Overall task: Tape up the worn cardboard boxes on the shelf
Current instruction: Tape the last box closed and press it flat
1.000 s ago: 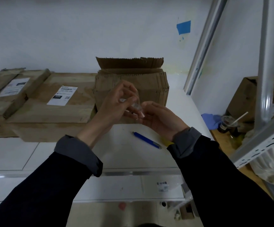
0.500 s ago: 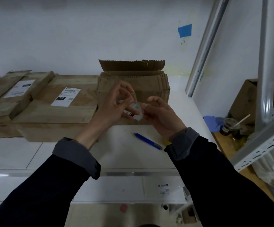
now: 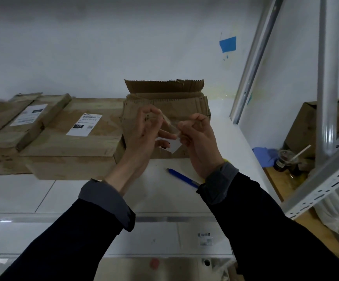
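- Step in hand, as I judge it: readying a strip of clear tape (image 3: 169, 126) for the worn cardboard box (image 3: 166, 110); the left hand (image 3: 144, 132) pinches one end, the right hand (image 3: 197, 136) pinches the other, and the strip stretches between them.
- Next move calls for carrying the strip forward and pressing it flat over a torn seam.
- The box stands on the shelf (image 3: 215, 159) just behind both hands, top flap raised; the tape is not yet touching it.

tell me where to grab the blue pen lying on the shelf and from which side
Grip the blue pen around its bare mid-barrel, coming straight down from above. It lies flat on the white shelf, slanting toward the right sleeve that hides its near end, so pinch across the barrel's long sides.
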`<action>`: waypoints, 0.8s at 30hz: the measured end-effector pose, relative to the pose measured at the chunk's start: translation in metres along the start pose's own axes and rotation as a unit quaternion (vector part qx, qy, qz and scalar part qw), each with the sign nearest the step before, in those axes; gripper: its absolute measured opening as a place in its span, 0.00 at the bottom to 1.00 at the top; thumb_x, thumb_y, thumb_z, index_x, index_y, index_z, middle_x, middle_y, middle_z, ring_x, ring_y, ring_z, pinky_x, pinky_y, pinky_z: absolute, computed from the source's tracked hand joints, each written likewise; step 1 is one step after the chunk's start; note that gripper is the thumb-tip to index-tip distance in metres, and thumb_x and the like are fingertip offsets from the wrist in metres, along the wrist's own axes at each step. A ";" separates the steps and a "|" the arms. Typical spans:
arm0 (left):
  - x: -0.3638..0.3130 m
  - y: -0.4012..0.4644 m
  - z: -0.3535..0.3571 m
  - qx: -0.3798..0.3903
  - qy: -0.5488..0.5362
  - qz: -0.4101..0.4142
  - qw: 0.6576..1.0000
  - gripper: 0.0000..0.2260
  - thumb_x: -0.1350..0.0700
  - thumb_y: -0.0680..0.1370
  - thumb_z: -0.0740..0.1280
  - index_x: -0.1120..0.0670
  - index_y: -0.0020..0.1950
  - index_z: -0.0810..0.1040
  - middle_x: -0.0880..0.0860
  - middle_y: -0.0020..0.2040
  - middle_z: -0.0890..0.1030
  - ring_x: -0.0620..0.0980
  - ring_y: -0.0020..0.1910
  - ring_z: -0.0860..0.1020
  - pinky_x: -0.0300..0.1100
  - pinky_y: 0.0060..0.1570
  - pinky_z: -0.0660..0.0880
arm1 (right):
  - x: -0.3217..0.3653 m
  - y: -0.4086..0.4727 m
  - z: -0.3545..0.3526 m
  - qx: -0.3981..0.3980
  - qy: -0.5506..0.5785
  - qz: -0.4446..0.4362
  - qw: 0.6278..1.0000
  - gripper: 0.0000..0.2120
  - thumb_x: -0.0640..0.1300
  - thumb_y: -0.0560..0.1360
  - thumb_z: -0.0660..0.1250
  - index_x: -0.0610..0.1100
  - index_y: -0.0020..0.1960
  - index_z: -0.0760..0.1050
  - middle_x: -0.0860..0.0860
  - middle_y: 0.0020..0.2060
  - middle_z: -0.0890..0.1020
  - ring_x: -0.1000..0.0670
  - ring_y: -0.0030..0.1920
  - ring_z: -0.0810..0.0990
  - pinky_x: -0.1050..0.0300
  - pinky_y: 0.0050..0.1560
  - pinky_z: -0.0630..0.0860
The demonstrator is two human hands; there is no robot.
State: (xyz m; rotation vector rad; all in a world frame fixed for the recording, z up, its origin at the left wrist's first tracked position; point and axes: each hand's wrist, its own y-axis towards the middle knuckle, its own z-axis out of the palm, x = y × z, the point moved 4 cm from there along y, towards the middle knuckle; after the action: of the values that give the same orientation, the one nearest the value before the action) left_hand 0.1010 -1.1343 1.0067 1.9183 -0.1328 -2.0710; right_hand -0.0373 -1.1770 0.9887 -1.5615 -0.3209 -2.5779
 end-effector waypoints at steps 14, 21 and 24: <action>0.010 0.013 -0.009 -0.035 -0.081 -0.076 0.993 0.19 0.45 0.83 0.63 0.54 0.68 0.67 0.60 0.60 0.82 0.61 0.52 0.84 0.45 0.40 0.82 | 0.021 0.006 -0.005 0.006 -0.128 -0.102 0.987 0.12 0.37 0.76 0.67 0.41 0.57 0.68 0.45 0.44 0.75 0.42 0.45 0.78 0.40 0.50 0.79; 0.008 0.018 -0.001 0.023 0.033 -0.075 0.996 0.18 0.48 0.76 0.70 0.59 0.60 0.81 0.54 0.54 0.85 0.51 0.55 0.84 0.42 0.50 0.81 | 0.036 0.013 -0.007 0.026 -0.207 -0.187 0.960 0.13 0.35 0.77 0.68 0.38 0.58 0.68 0.34 0.49 0.75 0.39 0.42 0.77 0.39 0.47 0.81; 0.006 0.018 0.000 0.022 0.032 -0.057 0.998 0.14 0.50 0.72 0.73 0.55 0.54 0.83 0.54 0.53 0.86 0.55 0.55 0.84 0.52 0.59 0.79 | 0.035 0.013 -0.005 0.029 -0.215 -0.201 0.955 0.14 0.38 0.76 0.69 0.41 0.58 0.69 0.34 0.51 0.74 0.31 0.46 0.77 0.34 0.48 0.80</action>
State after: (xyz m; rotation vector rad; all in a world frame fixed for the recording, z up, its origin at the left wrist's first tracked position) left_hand 0.1037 -1.1534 1.0061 2.0611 -0.0564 -2.0932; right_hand -0.0551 -1.1898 1.0196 -2.2276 -0.8243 -2.4250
